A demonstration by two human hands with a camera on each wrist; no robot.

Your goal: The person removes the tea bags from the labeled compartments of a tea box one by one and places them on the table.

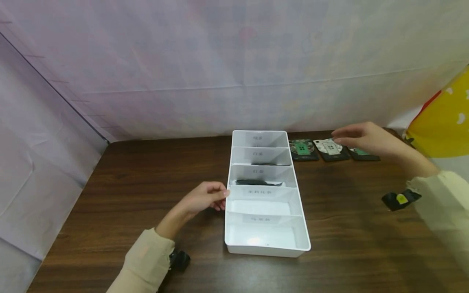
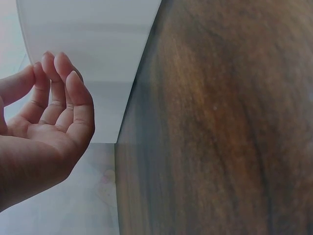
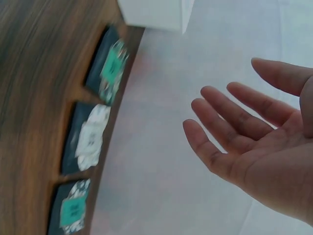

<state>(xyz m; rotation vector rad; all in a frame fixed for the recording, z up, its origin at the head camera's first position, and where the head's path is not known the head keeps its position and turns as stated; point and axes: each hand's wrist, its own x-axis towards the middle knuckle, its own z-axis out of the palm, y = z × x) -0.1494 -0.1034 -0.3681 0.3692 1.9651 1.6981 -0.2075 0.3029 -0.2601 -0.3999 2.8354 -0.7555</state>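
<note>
Where my left hand [image 1: 203, 197] rests: on the left rim of the white tray [image 1: 264, 250], beside the middle of its length.
Left fingers: curled, thumb tip brought to the fingertips at the rim; light pinch, the other fingers bent along the outer wall.
Right hand [image 1: 360, 137]: raised over the row at the right of the tray; fingers spread slightly and gently bent, thumb well apart from them, palm free.
Right-hand clearance: apart from the packets in the right wrist view; from above, my fingers cover part of the row.
Packets: three, dark with printed panels, flat on the brown table [image 1: 146, 171] near its far edge.
Left packet [image 1: 302, 149]: green panel, just beside the tray's far right side.
Middle packet [image 1: 332, 151]: white panel, between the other two.
Right packet [image 1: 366, 156]: green panel, partly hidden by my hand.
Tray: five compartments in a line running away from me; divider print too small to read.
Third compartment from far end: dark flat item [image 1: 258, 182], against the nearer divider.
Second compartment from far end: thin dark edge [image 1: 270, 164], mostly hidden by the divider.
Backdrop: pale cloth [image 1: 220, 73] behind the table.
</note>
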